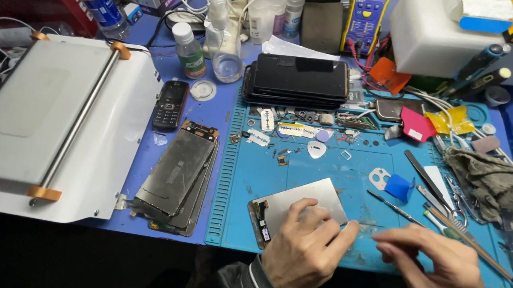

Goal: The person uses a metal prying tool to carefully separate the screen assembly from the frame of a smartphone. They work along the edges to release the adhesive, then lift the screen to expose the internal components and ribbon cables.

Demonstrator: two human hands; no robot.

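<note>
At the bottom centre of the frame, the left hand [303, 249] lies flat, fingers spread, on a silver rectangular phone panel [300, 207] on the blue silicone work mat [327, 167]. The right hand [434, 265], at lower right, has its fingers curled together; I cannot tell if it holds something. A grey crumpled cloth [495, 179] and thin metal tools [428, 180] lie right. A stack of dark screens [176, 177] lies left, beside a white flat machine [47, 123]. A small bottle with green label [189, 52] stands at upper left.

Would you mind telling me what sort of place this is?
Probably a phone repair bench: a blue work mat, stacked phones, a multimeter, and loose screen panels.
</note>
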